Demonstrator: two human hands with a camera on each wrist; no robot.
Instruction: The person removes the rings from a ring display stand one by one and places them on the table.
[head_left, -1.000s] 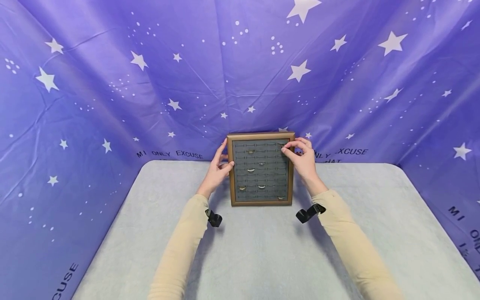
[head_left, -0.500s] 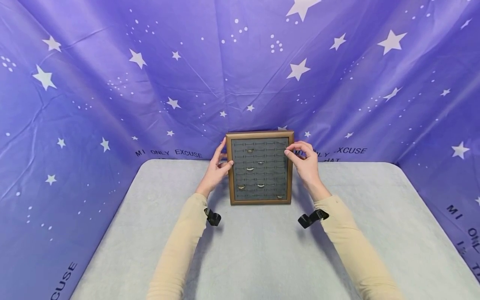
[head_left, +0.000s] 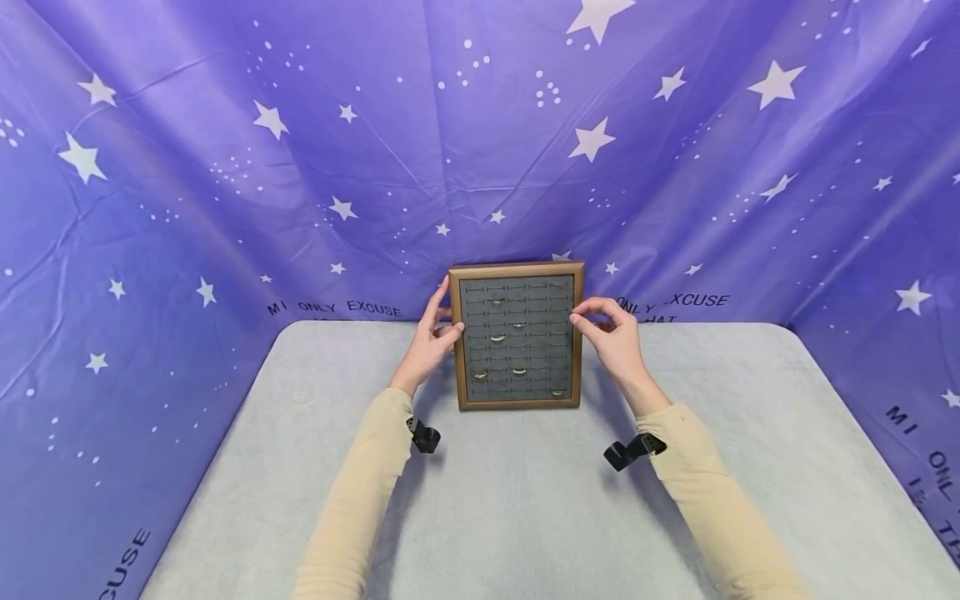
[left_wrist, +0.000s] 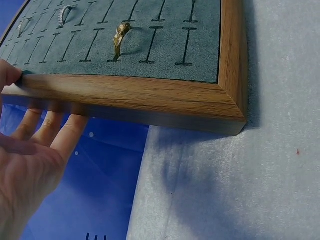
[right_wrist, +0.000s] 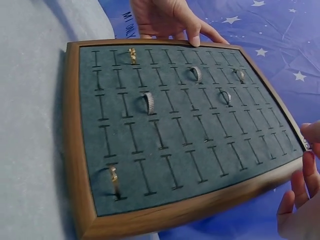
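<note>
Ring display tray [head_left: 519, 405] stands near-upright on the tabletop [head_left: 517, 492], its left edge gripped by the left hand [head_left: 427, 343]. Over the last second the right hand [head_left: 615, 337] has drawn from the top-right slot [head_left: 559, 286] to the tray's right side, fingers narrowly pinching what looks like a small ring [right_wrist: 307, 145], apparently now removed.

Purple cloth [head_left: 420, 167] is hanging behind and along both sides of the pale counter [head_left: 510, 500] | white stars [head_left: 776, 84] are dotting it | black lettering [head_left: 376, 309] is running low across it, reading "ONLY EXCUSE"
</note>
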